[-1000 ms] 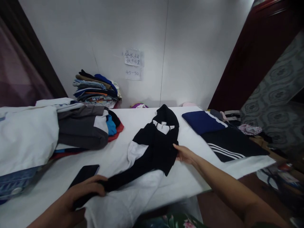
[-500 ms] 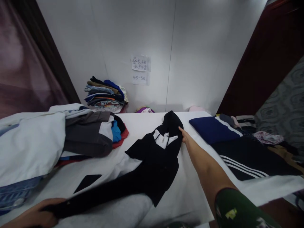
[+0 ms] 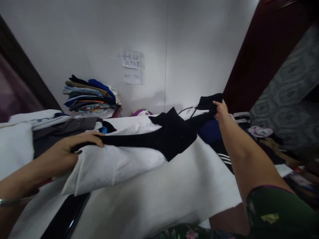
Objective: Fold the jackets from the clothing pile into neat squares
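Phone (image 3: 65,217): dark, flat on the table (image 3: 154,202), nearest the viewer, below the jacket.
Left hand (image 3: 65,153): fingers closed, pinching the jacket's black sleeve end.
Jacket (image 3: 159,139): black and white, lifted off the table, stretched between both hands.
Right hand (image 3: 220,109): fingers clamped on the jacket's far black end.
Clothes stack (image 3: 91,98): folded, against the wall beyond the jacket.

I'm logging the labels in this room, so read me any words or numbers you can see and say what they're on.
"45-50": lower paper note taped on the white wall.
Upper paper note: two rows of handwritten characters, too blurred to read.
Black and white garment held between the left hand and right hand: no readable text.
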### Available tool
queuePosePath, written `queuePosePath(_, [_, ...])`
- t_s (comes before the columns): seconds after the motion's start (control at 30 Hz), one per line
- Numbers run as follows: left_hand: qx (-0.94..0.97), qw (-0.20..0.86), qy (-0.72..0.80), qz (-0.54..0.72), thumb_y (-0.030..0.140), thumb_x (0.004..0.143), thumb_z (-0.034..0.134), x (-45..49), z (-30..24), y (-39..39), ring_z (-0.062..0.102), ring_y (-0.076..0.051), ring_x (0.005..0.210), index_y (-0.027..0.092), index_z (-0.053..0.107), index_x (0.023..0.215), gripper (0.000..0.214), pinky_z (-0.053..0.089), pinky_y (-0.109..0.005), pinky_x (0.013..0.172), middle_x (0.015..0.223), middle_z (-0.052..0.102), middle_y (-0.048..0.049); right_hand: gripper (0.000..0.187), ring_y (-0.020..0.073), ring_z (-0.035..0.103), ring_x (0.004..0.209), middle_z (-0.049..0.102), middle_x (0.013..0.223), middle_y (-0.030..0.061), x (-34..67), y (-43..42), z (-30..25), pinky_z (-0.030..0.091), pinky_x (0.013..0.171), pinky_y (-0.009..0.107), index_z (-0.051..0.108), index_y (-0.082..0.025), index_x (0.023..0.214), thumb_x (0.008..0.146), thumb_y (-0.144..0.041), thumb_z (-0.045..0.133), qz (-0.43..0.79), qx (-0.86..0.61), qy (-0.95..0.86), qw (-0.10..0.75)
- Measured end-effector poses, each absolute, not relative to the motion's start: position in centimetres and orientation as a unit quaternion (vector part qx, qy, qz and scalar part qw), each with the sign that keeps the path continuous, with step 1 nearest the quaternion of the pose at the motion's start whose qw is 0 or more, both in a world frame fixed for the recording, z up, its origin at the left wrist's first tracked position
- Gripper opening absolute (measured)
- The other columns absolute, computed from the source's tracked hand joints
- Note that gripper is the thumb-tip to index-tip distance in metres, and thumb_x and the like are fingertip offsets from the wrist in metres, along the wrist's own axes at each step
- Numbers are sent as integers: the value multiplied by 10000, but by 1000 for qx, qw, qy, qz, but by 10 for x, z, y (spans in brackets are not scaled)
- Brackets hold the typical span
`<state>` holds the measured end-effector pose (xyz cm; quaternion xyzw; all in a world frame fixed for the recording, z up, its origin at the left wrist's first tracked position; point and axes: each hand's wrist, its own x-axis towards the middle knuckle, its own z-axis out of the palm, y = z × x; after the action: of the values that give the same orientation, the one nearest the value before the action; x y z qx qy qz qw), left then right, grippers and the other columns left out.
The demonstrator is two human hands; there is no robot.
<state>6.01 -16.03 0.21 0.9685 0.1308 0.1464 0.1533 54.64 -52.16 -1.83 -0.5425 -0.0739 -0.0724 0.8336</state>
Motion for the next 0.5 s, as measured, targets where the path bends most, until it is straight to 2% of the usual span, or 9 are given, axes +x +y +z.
queuePosePath(0.1, [966,210,90,118,466,776,429,83,-15,-152,500,-161,1141,134,635,901,410,350,-333,1016,1282,562,29,435,117,660,721,676,823,-40,537,-591,-40,574,695,265,573,-245,1092,727,-9,545,-122,-536,-81,831])
queuePosePath(0.17, [970,225,63,70,360,785,409,91,-44,-151,510,-154,1138,144,645,886,335,347,-313,1018,1283,567,27,396,119,659,675,688,810,-39,517,-627,-78,581,683,278,599,-241,1038,720,-6,564,-68,-573,-9,817])
queuePosePath(0.23, [971,238,32,16,251,774,378,94,-78,-155,535,-147,1125,161,653,838,296,364,-292,1006,1245,596,29,294,126,652,620,690,746,-23,494,-652,-122,585,657,281,623,-212,959,740,-21,575,40,-618,105,778])
queuePosePath(0.3, [970,241,14,-17,166,729,378,94,-106,-160,547,-159,1133,180,654,778,281,370,-300,1012,1189,632,23,183,157,656,601,691,702,30,475,-667,-160,589,630,307,637,-161,889,767,-40,574,90,-631,155,754])
queuePosePath(0.37, [971,239,11,-24,143,692,423,93,-122,-163,545,-182,1151,193,652,743,240,367,-316,1026,1177,648,-1,82,177,673,643,704,724,66,466,-673,-183,594,652,321,645,-148,856,825,-122,574,113,-628,173,750])
queuePosePath(0.5, [976,218,24,-4,258,755,463,86,-118,-161,546,-174,1142,201,651,761,197,391,-276,1000,1218,636,-6,182,220,696,759,722,812,109,480,-671,-187,595,737,396,657,-139,864,881,-295,566,130,-612,164,762])
